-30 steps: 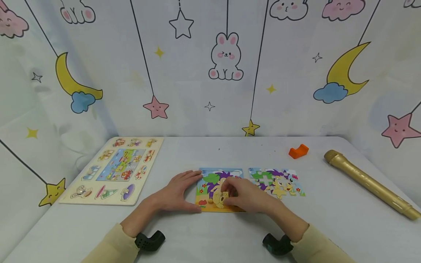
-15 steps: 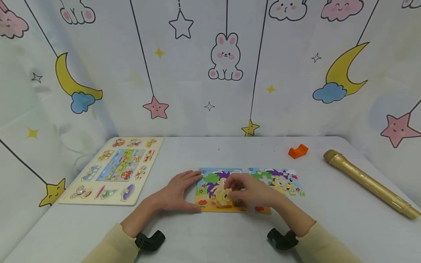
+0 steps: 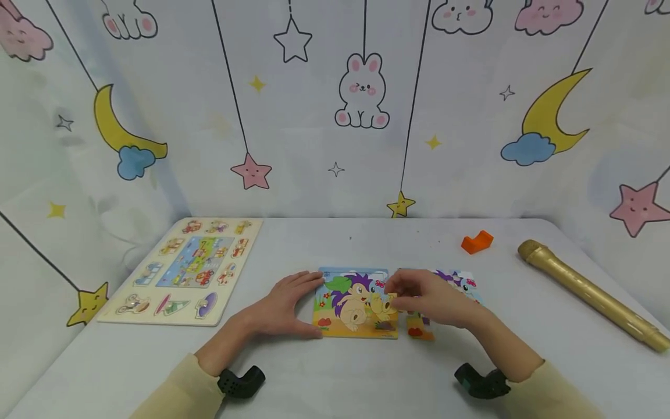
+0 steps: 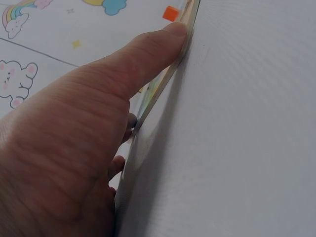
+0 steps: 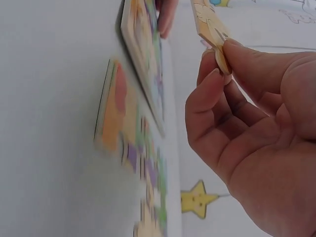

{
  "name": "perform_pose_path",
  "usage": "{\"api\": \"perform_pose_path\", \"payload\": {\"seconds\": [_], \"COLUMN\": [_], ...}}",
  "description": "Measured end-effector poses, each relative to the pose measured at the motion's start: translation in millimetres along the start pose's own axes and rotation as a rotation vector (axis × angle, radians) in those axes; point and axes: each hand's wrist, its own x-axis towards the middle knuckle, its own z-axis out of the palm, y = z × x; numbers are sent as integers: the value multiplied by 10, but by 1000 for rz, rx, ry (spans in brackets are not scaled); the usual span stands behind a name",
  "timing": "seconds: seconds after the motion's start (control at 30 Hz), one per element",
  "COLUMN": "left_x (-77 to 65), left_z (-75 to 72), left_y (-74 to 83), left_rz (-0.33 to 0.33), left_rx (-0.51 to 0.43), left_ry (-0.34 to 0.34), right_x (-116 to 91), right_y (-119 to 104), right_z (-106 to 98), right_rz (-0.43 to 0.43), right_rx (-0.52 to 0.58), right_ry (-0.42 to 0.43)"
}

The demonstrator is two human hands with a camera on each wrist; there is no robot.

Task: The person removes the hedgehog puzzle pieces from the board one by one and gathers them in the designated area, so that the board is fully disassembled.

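My left hand (image 3: 282, 307) rests against the left side of a puzzle board (image 3: 340, 331) showing a purple-haired hedgehog. Its fingers are spread, and in the left wrist view the straight thumb (image 4: 148, 52) touches the board's edge. Between right thumb and fingertips, my right hand (image 3: 437, 299) pinches a yellow puzzle piece (image 3: 386, 305). That piece is raised over the board's right part; the right wrist view shows the piece (image 5: 210, 27) lifted and tilted. Below the right hand lie several joined puzzle pieces (image 3: 420, 331), partly hidden by it.
A pale wooden peg puzzle board (image 3: 220, 308) lies on the left of the white table (image 3: 314, 378). An orange block (image 3: 477, 242) sits at the back right, with a gold microphone (image 3: 591, 294) nearer the right edge. A patterned cloth (image 3: 303, 116) hangs behind.
My right hand has moved right with the yellow puzzle piece, from the board's middle to its right part. The left hand has stayed at the board's left side.
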Motion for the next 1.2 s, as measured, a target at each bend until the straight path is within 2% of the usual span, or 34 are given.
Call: {"api": "perform_pose_path", "payload": {"seconds": [0.33,0.67,0.87,1.2], "left_x": [17,22,15,12], "left_z": [16,7,7,5], "left_y": [-11,-2,4,-8], "left_rz": [4,0,-6,-11], "left_rx": [6,5,0,5], "left_ry": [-2,-7,-7,-9], "right_x": [-381,-643,-713,-706], "right_y": [258,511,585,685], "right_z": [-344,-480,-516,-517], "right_rz": [42,73,114,142], "right_rx": [21,18,7,22], "right_ry": [39,22,8,-8]}}
